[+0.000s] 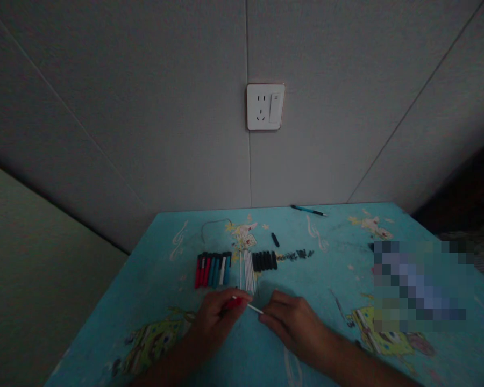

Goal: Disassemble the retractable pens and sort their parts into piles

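Note:
My left hand (pixel 220 310) is closed round a red pen barrel (pixel 235 302). From the barrel's side a thin white pen refill (pixel 255 309) slants down to my right hand (pixel 293 321), whose fingers pinch its other end. Whether the refill's left end sits inside the barrel or beside it I cannot tell. Just beyond my hands lies a bundle of white refills (pixel 248 273). Left of it is a row of red, blue and white pen barrels (pixel 213 271) with dark tops. On its right several short black grips (pixel 265 261) are lined up.
Small dark parts (pixel 295 256) are scattered right of the grips, with one black piece (pixel 275 239) behind. A blue pen (pixel 308 210) lies near the wall. A blurred-out object (pixel 419 285) occupies the right side of the cartoon-patterned tablecloth (pixel 322 285). A socket (pixel 265 106) is on the wall.

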### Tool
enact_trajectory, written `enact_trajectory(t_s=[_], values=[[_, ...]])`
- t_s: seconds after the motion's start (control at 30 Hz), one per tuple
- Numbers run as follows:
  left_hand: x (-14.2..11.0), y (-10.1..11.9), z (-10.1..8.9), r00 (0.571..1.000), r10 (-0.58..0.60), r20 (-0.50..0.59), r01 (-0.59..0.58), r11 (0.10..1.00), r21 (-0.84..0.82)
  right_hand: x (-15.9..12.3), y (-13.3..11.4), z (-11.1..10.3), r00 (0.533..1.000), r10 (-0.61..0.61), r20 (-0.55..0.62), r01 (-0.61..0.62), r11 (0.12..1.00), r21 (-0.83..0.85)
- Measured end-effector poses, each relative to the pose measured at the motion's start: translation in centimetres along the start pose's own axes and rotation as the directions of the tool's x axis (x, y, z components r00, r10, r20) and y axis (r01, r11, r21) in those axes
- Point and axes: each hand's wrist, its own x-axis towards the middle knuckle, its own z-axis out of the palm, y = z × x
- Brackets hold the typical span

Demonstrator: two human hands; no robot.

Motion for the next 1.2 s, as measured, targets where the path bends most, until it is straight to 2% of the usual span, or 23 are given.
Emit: enact_trajectory(t_s=[0.03, 0.1, 0.17, 0.23, 0.3, 0.37, 0.43, 0.5, 0.73, 1.0, 1.2], values=[[-0.2, -0.2, 0.0, 1.000, 0.022, -0.018, -0.022, 1.000, 0.002, 0.0, 0.0, -0.1, 1.000, 0.007, -0.010, -0.007, 1.000, 0.005], [-0.4, -0.7, -0.1, 0.992, 0.033, -0.122, -0.038, 0.999, -0.033, 0.1, -0.1, -0.6, 0.998, 0.023, -0.063, -0.022, 1.000, 0.020], [-0.3, -1.0, -0.4, 0.964, -0.019, -0.267, -0.019, 0.990, -0.139, 0.1, 0.1, -1.1, 0.992, 0.032, -0.121, -0.028, 0.999, 0.030], [0.2, -1.1, -0.7, 0.939, -0.075, -0.335, 0.003, 0.978, -0.211, 0.0, 0.5, -1.5, 0.987, 0.032, -0.156, -0.028, 0.999, 0.027], [0.9, -1.3, -1.0, 0.957, -0.037, -0.288, -0.004, 0.990, -0.142, 0.0, 0.9, -1.8, 0.987, 0.041, -0.157, -0.039, 0.999, 0.018], [1.4, -1.5, -1.0, 0.986, 0.078, -0.147, -0.077, 0.997, 0.007, -0.1, 1.1, -1.8, 0.988, 0.053, -0.143, -0.052, 0.999, 0.013], [1.6, -1.9, -0.5, 0.984, 0.178, -0.007, -0.175, 0.977, 0.121, -0.1, 1.0, -1.8, 0.991, 0.062, -0.118, -0.062, 0.998, 0.008], [1.5, -2.3, 0.2, 0.974, 0.217, 0.070, -0.226, 0.956, 0.188, -0.1, 0.8, -1.8, 0.994, 0.062, -0.093, -0.062, 0.998, 0.003], [1.6, -2.3, 2.1, 0.979, 0.139, 0.149, -0.175, 0.949, 0.262, -0.2, 0.4, -1.8, 0.997, 0.039, -0.073, -0.039, 0.999, 0.009], [1.9, -1.4, 2.4, 0.984, 0.100, 0.146, -0.142, 0.937, 0.319, -0.3, 0.5, -1.3, 0.998, 0.015, -0.058, -0.015, 1.000, 0.011], [1.8, -0.7, 2.0, 0.963, 0.149, 0.225, -0.216, 0.924, 0.314, -0.2, 1.4, -1.2, 0.995, 0.012, -0.099, -0.010, 1.000, 0.018]])
